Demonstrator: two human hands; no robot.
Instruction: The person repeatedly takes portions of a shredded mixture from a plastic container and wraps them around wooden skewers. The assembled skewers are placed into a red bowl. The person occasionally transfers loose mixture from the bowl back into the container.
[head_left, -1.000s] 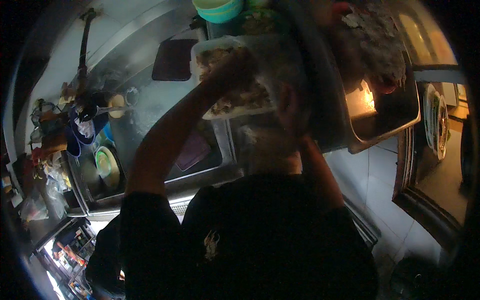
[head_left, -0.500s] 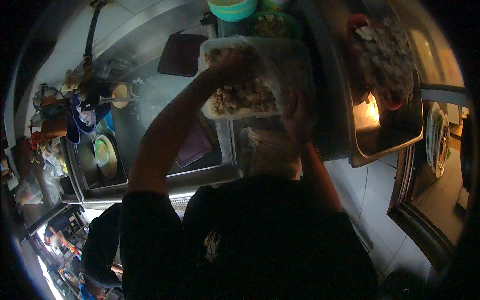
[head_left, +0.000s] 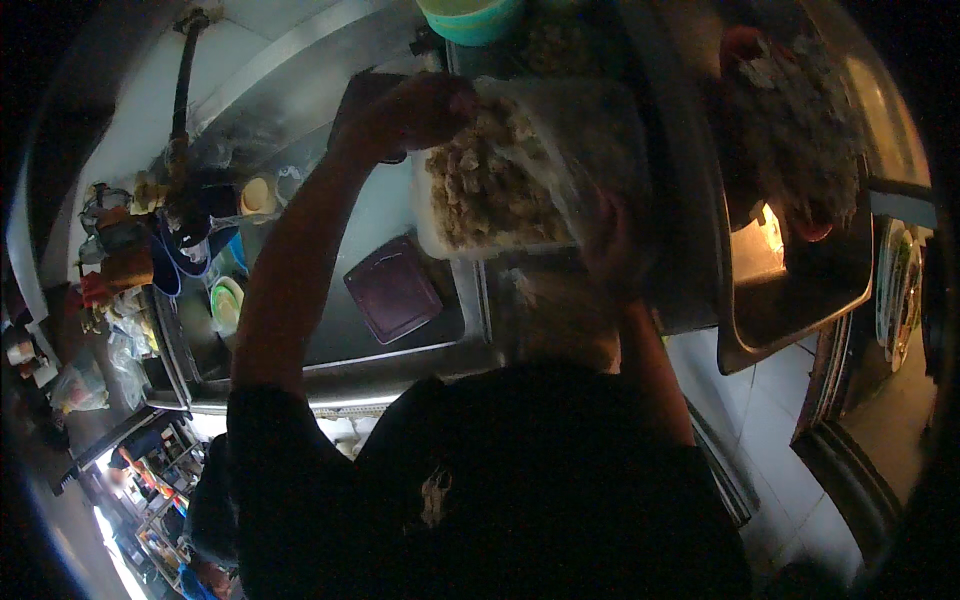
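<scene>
A translucent plastic tub (head_left: pixel 440 235) full of pale brown chunks (head_left: pixel 485 190) stands before me on the sink's edge. Clear plastic film (head_left: pixel 545 150) lies folded over the right half of the contents. My left hand (head_left: pixel 430 108) is at the tub's far left corner, its fingers curled together; what they pinch, if anything, is too dark to make out. At the tub's near right side, my right hand (head_left: pixel 608 240) is closed on the film's edge, partly lost in shadow.
A purple lid-like square (head_left: pixel 393 290) lies in the steel sink left of the tub. Beyond stands a turquoise bowl (head_left: pixel 472 22). A metal basin (head_left: pixel 790 315) with a heap of grey, shaggy stuff (head_left: pixel 795 130) is at the right. Cups (head_left: pixel 258 196) and a pipe (head_left: pixel 182 100) are at the left.
My left hand has risen from over the chunks to the tub's far left corner, leaving more of them in sight. My right hand stays by the film. The whole view has shifted slightly.
</scene>
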